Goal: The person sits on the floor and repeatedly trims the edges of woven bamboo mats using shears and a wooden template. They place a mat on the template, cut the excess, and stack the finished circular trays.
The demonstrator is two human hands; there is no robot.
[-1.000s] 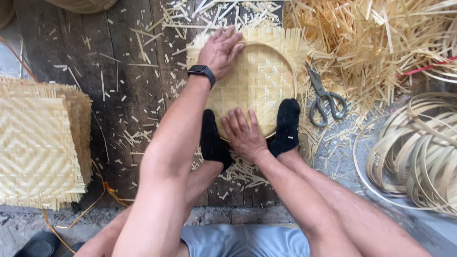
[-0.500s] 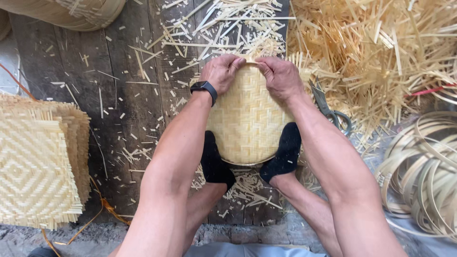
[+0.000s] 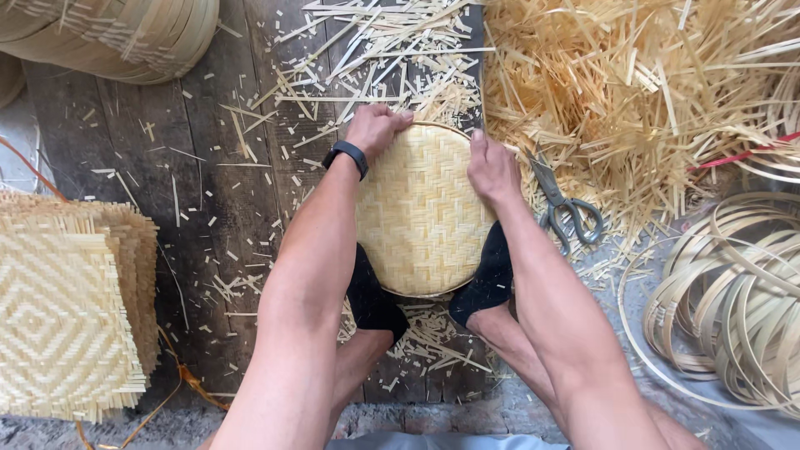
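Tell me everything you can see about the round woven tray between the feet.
The round woven tray is pale yellow, plaited from flat bamboo-like strips in a herringbone pattern, with a thin hoop rim. It sits on the dark wooden boards, bulging side up. The left hand grips its far left edge, the right hand its right edge. Two black-socked feet press against its near rim.

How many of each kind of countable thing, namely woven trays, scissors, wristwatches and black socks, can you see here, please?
Round woven bamboo tray, gripped by left hand and right hand: 1
Scissors: 1
Black wristwatch: 1
Black socks: 2
Total: 5
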